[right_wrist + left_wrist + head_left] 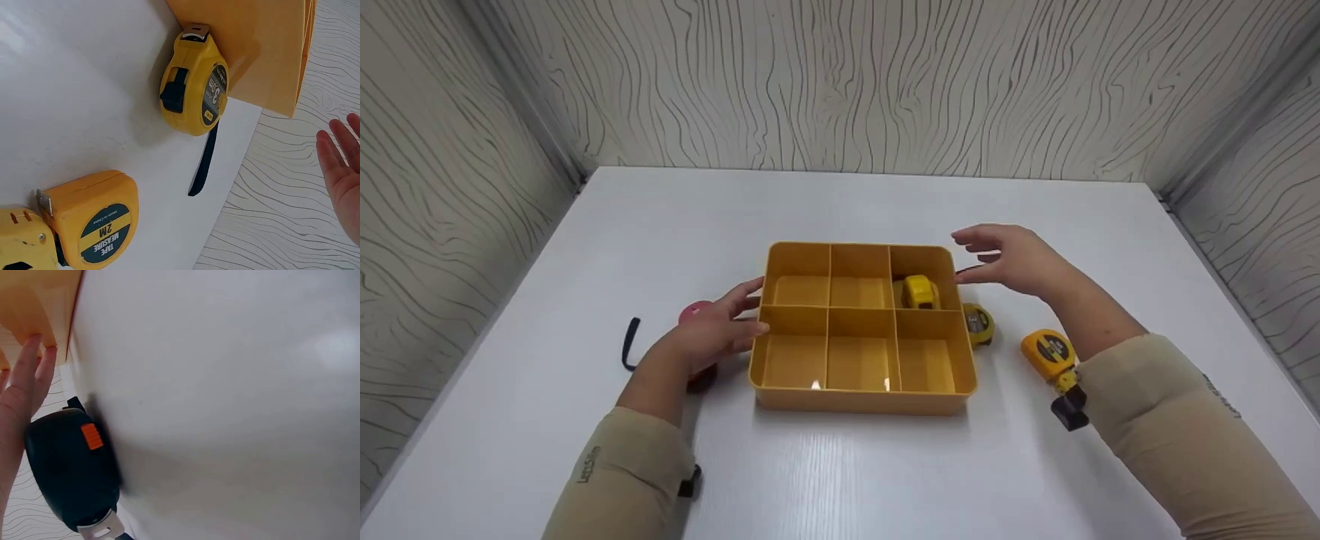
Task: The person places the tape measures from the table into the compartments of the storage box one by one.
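Note:
An orange-yellow box with several compartments sits mid-table, a yellow tape measure in its back right compartment. My left hand rests its extended fingers against the box's left wall, thumb at the rim. My right hand hovers beside the back right corner, fingers spread and holding nothing. A yellow-and-black tape measure lies against the box's right wall. Under my left wrist is a dark tape measure with an orange button; a pink round thing is partly hidden behind that hand.
An orange tape measure lies right of the box, with another yellow tape measure next to it. A black strap lies at the left. Patterned walls enclose the white table at the back and sides.

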{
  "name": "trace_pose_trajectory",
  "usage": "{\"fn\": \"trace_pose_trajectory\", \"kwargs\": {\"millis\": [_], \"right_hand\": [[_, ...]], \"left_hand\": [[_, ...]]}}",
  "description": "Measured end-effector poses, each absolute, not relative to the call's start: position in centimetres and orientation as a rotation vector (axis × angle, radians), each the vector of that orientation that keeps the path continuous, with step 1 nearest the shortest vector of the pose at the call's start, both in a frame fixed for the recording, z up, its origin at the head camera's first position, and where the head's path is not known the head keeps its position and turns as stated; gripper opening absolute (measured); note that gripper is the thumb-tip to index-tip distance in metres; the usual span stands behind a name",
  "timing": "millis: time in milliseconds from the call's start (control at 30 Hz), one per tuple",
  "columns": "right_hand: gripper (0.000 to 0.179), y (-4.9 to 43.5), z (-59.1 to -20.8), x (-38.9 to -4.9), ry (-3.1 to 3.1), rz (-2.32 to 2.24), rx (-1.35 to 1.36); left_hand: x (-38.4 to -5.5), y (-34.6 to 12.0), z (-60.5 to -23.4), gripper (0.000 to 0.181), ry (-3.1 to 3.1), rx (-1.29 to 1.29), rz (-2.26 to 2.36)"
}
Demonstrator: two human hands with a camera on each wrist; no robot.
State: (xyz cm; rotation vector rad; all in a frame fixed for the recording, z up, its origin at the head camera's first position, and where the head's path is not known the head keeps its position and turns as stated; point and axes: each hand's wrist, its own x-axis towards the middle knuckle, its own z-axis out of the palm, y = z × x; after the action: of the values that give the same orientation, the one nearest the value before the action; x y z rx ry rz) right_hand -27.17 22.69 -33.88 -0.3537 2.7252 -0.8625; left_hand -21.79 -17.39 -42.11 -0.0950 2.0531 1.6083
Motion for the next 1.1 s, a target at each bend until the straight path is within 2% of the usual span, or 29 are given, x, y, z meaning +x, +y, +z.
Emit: {"fn": "trace_pose_trajectory", "kwargs": {"millis": [400, 667, 1100], "right_hand": [[0.069, 25.5, -35.7, -26.7, 2.709, -0.98, -0.268], [0.072, 26.6, -38.2, -26.3, 2.667, -1.053, -0.165], [0.067, 27.3, -42.1, -25.3, 2.549, -1.197, -0.093]], "left_hand": [[-21.8, -17.4, -41.9, 0.079, 2.043, -0.087, 1.606], [-21.7, -17.3, -41.9, 0.079, 2.02, -0.091, 1.639], [-21.8, -17.0, -42.1, 0.078, 2.063, -0.146, 1.608]]}}
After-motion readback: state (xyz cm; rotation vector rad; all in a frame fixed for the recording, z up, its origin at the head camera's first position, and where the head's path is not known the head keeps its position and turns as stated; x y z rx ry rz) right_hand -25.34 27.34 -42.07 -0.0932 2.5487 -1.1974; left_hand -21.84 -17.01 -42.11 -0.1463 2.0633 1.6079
